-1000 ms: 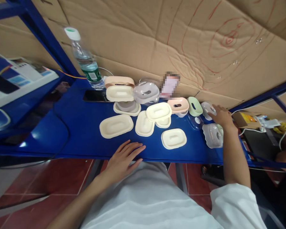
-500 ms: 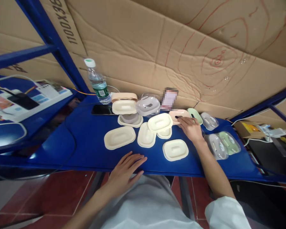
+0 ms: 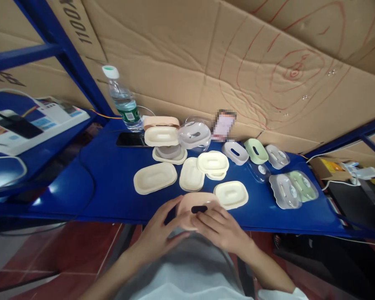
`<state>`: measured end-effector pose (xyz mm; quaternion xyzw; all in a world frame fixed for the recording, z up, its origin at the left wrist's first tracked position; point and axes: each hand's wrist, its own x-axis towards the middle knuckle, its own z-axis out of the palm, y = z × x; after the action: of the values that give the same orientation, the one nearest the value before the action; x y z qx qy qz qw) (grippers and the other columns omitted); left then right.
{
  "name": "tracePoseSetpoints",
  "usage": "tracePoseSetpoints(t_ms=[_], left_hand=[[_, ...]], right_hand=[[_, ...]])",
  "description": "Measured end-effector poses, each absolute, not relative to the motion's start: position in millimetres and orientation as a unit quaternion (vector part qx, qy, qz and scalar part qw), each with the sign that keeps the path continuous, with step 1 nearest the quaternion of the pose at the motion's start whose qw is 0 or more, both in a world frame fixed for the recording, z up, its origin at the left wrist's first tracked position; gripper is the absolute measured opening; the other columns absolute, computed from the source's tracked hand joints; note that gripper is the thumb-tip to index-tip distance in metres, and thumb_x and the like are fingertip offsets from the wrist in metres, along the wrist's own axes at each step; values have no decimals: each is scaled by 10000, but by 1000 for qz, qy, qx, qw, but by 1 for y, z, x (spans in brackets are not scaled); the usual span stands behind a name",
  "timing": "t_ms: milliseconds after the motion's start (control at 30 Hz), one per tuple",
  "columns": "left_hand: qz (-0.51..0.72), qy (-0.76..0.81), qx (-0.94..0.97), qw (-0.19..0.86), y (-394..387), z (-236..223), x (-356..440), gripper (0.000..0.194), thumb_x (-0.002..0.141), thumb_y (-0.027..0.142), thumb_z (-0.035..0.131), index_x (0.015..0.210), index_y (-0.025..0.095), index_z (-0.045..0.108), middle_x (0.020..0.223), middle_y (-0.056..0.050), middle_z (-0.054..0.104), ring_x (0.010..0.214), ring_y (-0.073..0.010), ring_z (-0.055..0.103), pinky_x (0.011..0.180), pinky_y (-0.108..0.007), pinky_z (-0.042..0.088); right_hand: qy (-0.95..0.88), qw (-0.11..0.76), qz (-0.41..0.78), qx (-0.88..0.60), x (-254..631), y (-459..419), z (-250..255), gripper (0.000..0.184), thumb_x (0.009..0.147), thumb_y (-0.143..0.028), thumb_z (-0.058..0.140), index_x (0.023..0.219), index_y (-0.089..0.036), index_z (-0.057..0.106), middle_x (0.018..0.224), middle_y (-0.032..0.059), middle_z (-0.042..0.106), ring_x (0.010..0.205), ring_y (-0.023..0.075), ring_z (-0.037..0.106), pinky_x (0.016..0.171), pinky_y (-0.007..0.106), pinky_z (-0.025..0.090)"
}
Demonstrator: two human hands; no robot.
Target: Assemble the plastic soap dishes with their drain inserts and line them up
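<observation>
At the front of the table, a pink oval case (image 3: 189, 201) with a dark slot in its face is between my hands. My left hand (image 3: 162, 227) is closed around its left side, and some fingers overlap its front. The fingers of my right hand (image 3: 220, 227) grip the right side, near the slot. Just behind lie cream oval trays: one (image 3: 231, 195) touches or nearly touches the case, another (image 3: 155, 178) sits left, and a small overlapping pile (image 3: 212, 161) is in the middle. My fingers hide the lower part of the case.
Lilac (image 3: 235, 152) and green slotted cases (image 3: 256, 151) stand behind right, near a clear lid (image 3: 258, 171). Clear-covered cases (image 3: 286, 191) sit at right. At back left are a water bottle (image 3: 126, 106), a dark phone (image 3: 131, 139) and stacked pieces (image 3: 162, 135). A cardboard wall (image 3: 162, 62) rises behind.
My right hand has brought the pink case from the back right to the front edge. My left hand has moved onto its left side. A lilac case and clear lid now show.
</observation>
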<state>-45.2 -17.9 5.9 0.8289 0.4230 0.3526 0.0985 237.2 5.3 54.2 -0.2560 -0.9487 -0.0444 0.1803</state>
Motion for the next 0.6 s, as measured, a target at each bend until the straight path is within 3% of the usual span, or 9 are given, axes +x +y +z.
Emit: tracePoseSetpoints(t_ms=[133, 300, 500, 600], left_hand=[[346, 444, 822, 87, -13, 4, -56, 307, 1046, 383, 694, 1341, 297, 703, 1547, -132, 614, 1380, -329, 657, 1104, -472, 625], [328, 446, 824, 117, -9, 0, -73, 299, 1040, 368, 699, 1335, 324, 711, 1571, -106, 588, 1425, -323, 616, 1173, -521, 568], [313, 436, 832, 138, -6, 6, -75, 272, 1018, 382, 728, 1278, 303, 728, 1590, -115, 556, 1444, -324, 581, 1171, -517, 557], [298, 439, 836, 139, -5, 10, -72, 254, 1000, 409, 752, 1228, 297, 739, 1643, -102, 533, 1474, -332, 557, 1175, -520, 548]], right_hand=[[-951, 187, -22, -244, 228, 14, 45, 456, 1108, -312, 639, 1560, -259, 611, 1399, 68, 767, 1304, 224, 688, 1151, 425, 566], [-935, 169, -3, -311, 235, 34, 41, 812, 1051, -656, 610, 1685, -176, 444, 1619, 186, 592, 1498, 333, 550, 1236, 548, 492], [-931, 161, 24, -326, 268, 40, 36, 857, 1071, -719, 483, 1735, -195, 337, 1652, 198, 549, 1521, 346, 531, 1236, 559, 482], [-901, 178, -10, -395, 285, 54, 41, 743, 1125, -570, 501, 1747, -217, 300, 1626, 192, 577, 1488, 346, 570, 1196, 561, 505]])
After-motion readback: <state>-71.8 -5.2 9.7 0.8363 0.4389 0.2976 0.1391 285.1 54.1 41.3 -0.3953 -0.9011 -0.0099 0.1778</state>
